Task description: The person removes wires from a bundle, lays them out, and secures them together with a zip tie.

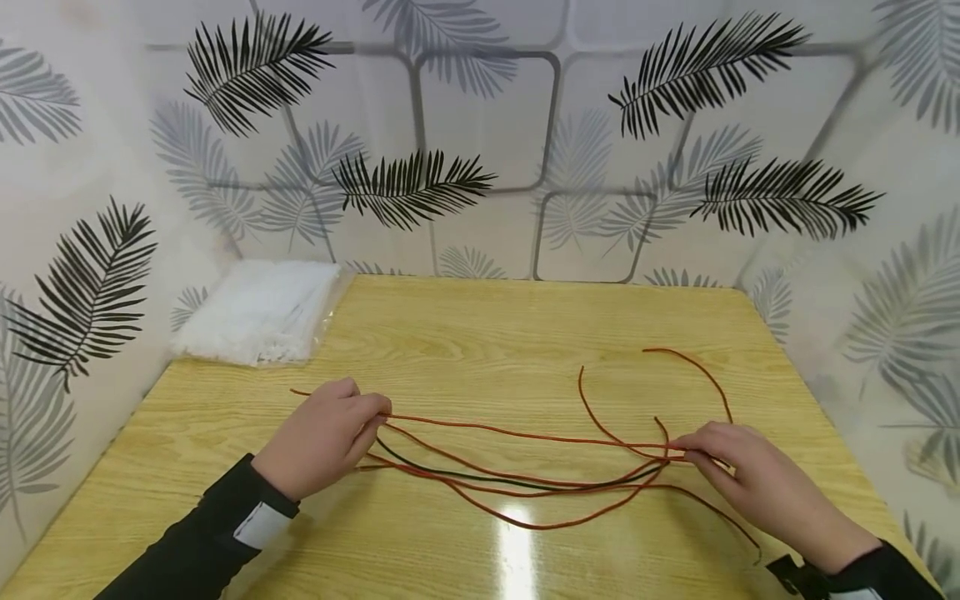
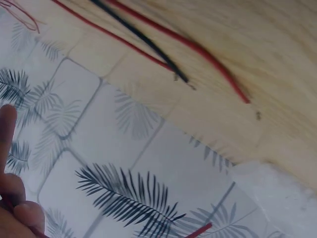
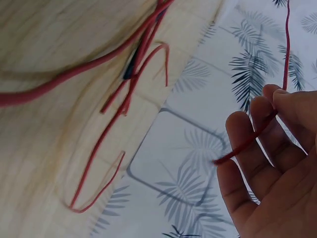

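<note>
A red wire (image 1: 480, 427) is stretched between the two hands, a little above the table. My left hand (image 1: 333, 433) pinches it near its left end, and a short tail sticks out past the fingers. At the other side my right hand (image 1: 757, 483) pinches the wire between thumb and forefinger. In the right wrist view, its free end lies across the other fingers (image 3: 262, 124). Below lie several loose red wires (image 1: 543, 527) and a black wire (image 1: 487, 477), crossing near the right hand. Bare metal tips show on the black wire (image 2: 143, 37) and red wires in the left wrist view.
A clear plastic bag (image 1: 258, 308) full of white pieces lies at the table's back left corner. The wood-grain table (image 1: 487, 342) backs onto a leaf-patterned wall covering (image 1: 480, 117). Light glares off the table's front middle.
</note>
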`<action>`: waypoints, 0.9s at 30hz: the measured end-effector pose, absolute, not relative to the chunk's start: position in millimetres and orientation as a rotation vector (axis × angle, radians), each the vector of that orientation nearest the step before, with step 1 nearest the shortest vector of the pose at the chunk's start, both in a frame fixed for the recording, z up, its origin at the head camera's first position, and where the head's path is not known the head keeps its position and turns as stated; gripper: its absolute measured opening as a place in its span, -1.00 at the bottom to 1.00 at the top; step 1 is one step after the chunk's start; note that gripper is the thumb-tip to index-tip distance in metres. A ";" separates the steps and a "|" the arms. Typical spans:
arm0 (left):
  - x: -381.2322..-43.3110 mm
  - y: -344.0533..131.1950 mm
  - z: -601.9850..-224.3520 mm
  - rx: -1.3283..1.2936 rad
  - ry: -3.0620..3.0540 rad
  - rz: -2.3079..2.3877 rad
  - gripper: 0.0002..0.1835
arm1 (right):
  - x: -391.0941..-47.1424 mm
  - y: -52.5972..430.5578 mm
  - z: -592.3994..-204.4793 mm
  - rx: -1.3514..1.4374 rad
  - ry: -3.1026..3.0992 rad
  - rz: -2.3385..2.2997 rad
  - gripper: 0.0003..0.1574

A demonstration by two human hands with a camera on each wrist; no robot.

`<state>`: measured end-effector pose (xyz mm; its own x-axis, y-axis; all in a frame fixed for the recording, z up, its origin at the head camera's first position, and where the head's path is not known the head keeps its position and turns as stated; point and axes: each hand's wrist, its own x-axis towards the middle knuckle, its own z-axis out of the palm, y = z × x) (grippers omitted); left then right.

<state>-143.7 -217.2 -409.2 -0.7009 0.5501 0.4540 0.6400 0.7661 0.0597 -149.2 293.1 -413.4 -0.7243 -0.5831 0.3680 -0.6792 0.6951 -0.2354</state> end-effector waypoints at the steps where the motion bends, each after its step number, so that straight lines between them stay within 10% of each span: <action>1: -143.7 -220.3 -411.2 -0.901 -2.553 -0.294 -0.90 | -148.9 295.4 -415.5 1.003 -2.642 0.515 -0.54; 27: -135.4 -221.8 -445.8 -0.958 -2.796 -0.212 -0.87 | -145.4 307.2 -444.6 1.102 -2.686 0.151 -0.70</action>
